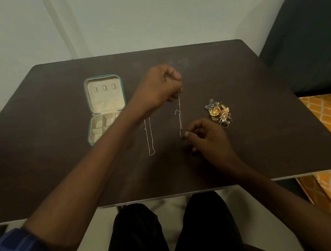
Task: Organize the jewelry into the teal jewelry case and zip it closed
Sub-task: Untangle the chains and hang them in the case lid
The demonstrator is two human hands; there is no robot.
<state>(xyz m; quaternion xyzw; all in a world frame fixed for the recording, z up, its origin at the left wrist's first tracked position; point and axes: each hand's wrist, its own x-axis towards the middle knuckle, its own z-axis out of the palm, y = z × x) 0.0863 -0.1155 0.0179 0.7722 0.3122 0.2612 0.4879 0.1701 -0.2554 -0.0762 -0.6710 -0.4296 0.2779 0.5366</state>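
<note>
The teal jewelry case (106, 107) lies open on the worktop (59, 160), its visible compartments empty. One chain (149, 137) lies flat beside it. The left hand (159, 88) pinches a second chain (179, 113) at its top; the right hand (205, 134) pinches its lower end. The jewelry pile (219, 112) remains unsorted. Judged: task barely begun; zipping pending.

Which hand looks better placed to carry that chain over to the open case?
Probably the left hand: it pinches the chain at its top, and the case lies on its side. The right hand only holds the bottom end.
</note>
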